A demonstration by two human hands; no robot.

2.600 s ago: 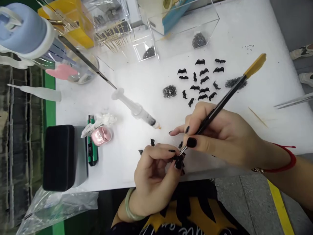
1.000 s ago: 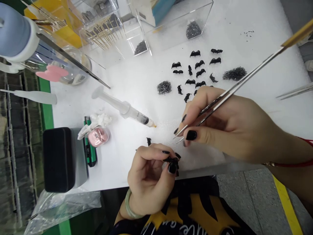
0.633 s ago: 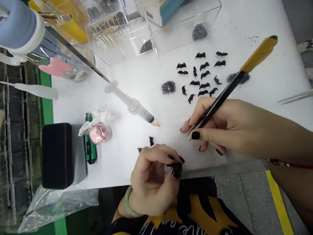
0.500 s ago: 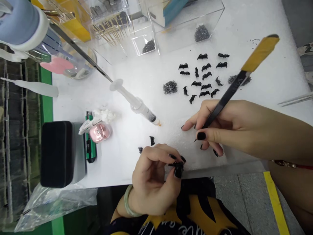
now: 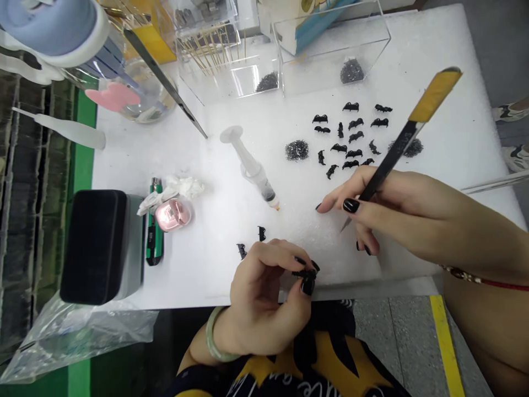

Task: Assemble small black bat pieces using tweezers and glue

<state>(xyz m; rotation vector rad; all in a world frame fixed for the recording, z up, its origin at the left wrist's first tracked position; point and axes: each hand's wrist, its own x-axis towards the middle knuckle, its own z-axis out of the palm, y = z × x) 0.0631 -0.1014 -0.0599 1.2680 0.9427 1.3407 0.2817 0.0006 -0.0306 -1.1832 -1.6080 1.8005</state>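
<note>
Pinched between the fingertips and thumb of my left hand [image 5: 270, 295] is a small black part [image 5: 303, 273], mostly covered by the fingers. My right hand [image 5: 397, 212] grips black tweezers [image 5: 386, 160] with a yellow-wrapped end like a pen, their tip pointing down at the white surface. Beyond that hand lie several small black curved parts [image 5: 354, 153]. Two more such parts [image 5: 262, 234] rest just beyond my left hand. A clear syringe [image 5: 254, 171] with an orange tip lies between the hands, farther out.
Piles of tiny dark pieces [image 5: 296, 150] sit on the white foam table [image 5: 231, 220]. Clear acrylic boxes [image 5: 330, 58] stand at the back. On the left are a black-topped box [image 5: 94, 245], a green cutter [image 5: 154, 237], a pink case [image 5: 172, 214] and a blue-lidded cup [image 5: 53, 30].
The camera view has shifted slightly. My right hand and the tweezers have moved a little away from my left hand, which keeps its pinch on the small black part.
</note>
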